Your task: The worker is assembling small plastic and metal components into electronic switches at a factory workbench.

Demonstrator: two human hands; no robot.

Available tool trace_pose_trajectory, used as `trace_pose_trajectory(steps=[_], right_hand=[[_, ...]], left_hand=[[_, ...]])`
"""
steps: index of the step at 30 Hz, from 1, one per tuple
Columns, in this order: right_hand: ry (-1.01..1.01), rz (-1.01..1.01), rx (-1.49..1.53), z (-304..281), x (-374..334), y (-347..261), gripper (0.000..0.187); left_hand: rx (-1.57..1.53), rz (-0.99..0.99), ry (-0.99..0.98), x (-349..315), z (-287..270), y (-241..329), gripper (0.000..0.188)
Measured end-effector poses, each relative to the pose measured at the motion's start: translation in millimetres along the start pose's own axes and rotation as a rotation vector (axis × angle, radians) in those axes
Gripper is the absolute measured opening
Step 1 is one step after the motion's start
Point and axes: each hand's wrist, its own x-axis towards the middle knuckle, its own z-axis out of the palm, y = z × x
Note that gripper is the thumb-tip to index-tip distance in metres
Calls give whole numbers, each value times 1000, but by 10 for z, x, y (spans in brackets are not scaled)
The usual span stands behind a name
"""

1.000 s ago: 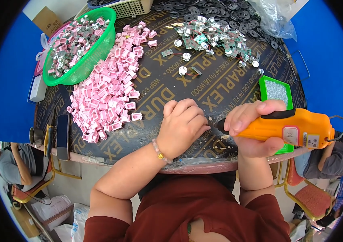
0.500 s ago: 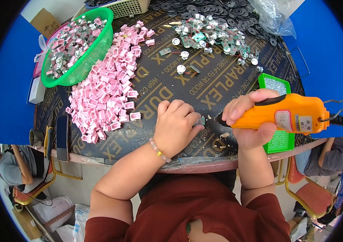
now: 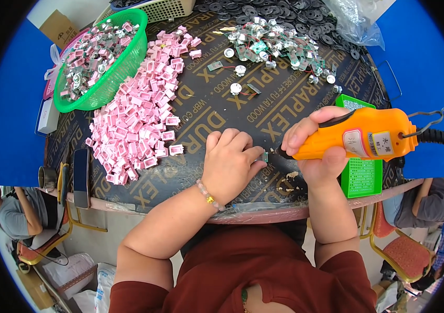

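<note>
My left hand (image 3: 230, 168), with a beaded bracelet at its wrist, rests low over the dark table. Its thumb and fingertips pinch a small green circuit board (image 3: 265, 157), mostly hidden by the fingers. An orange electric screwdriver (image 3: 358, 136) lies almost level in my right hand (image 3: 318, 161), fingers wrapped round its front end. The black nose points left at the board, close beside it; whether the bit touches cannot be made out. Beyond my hands, two loose round silver parts (image 3: 236, 88) are wired to small boards.
Pink plastic housings (image 3: 138, 115) are heaped at left beside a tilted green basket (image 3: 141, 49) of assembled pieces. Wired boards (image 3: 277, 47) and black discs (image 3: 305, 13) lie at the back. Right of my hand is a green tray (image 3: 378, 180) of screws. A phone (image 3: 81, 177) lies at left.
My right hand has brought the screwdriver left and slightly up, its nose now nearer the board. My left hand keeps its pinch almost in place.
</note>
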Motion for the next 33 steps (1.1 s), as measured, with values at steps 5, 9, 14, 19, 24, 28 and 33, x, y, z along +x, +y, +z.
trace_pose_trajectory(steps=[5, 9, 14, 19, 24, 28, 33], right_hand=[[-6, 79, 10, 89, 19, -34, 60], [-37, 123, 28, 162, 55, -40, 55], [-69, 117, 63, 124, 50, 9, 52], [-106, 76, 57, -23, 70, -70, 59], [107, -226, -96, -350, 41, -637, 66], [344, -241, -445, -853, -182, -970, 62], [414, -155, -421, -1234, -477, -821, 45]], left_hand=[[2, 32, 4, 5, 28, -4, 23], [15, 66, -10, 3, 44, -5, 23], [29, 80, -9, 9, 58, -3, 23], [-10, 114, -8, 36, 80, 7, 25], [-16, 126, 15, -11, 75, -15, 27], [8, 174, 29, 32, 96, 80, 27], [42, 177, 31, 49, 130, 140, 32]])
